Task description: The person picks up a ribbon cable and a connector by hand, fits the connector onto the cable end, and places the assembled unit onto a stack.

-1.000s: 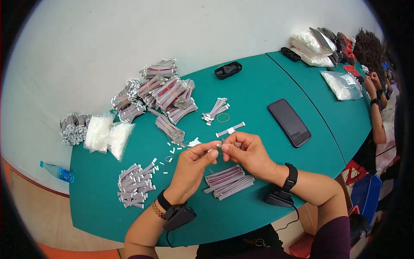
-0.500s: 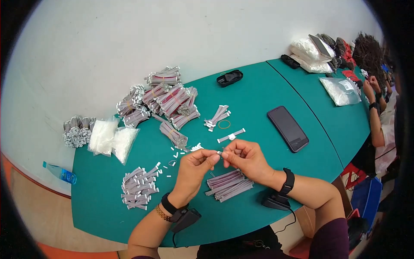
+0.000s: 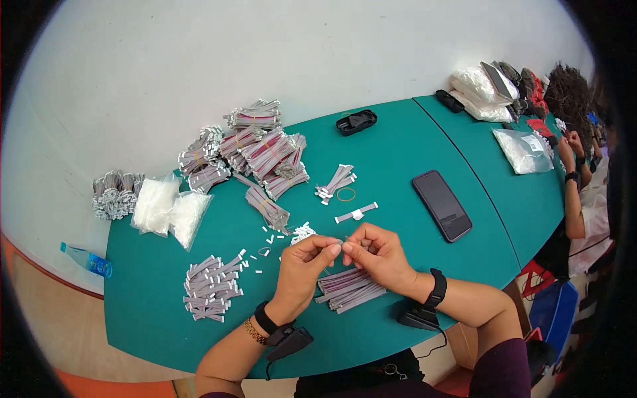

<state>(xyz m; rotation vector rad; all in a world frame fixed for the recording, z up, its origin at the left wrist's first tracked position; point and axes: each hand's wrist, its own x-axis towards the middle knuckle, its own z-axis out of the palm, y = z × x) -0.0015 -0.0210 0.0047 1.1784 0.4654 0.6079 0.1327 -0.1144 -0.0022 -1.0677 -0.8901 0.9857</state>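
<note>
My left hand [image 3: 300, 270] and my right hand [image 3: 379, 257] meet over the middle of the table, thumbs and forefingers pinched together. Between the fingertips is the end of a thin grey ribbon cable [image 3: 326, 271], mostly hidden by the fingers. Below the hands lies a stack of grey and purple ribbon cables [image 3: 350, 292]. Just beyond the left hand is a small heap of white plastic connectors [image 3: 304, 231]. A single ribbon cable with white ends [image 3: 356, 213] rests beyond the right hand. To the left, short cables with white connectors [image 3: 212, 288] form a loose pile.
Banded cable bundles [image 3: 265, 152] are heaped at the back left, beside clear bags of white parts [image 3: 156, 207]. A rubber band [image 3: 346, 194] lies near a small cable group [image 3: 336, 184]. A phone [image 3: 442, 205] lies right; a bottle [image 3: 86, 259] is far left. Another person's hands [image 3: 569, 149] work far right.
Both hands have come slightly lower, fingertips closer together. The white connector that showed between them is now covered by the fingers. More of the white connector heap is visible.
</note>
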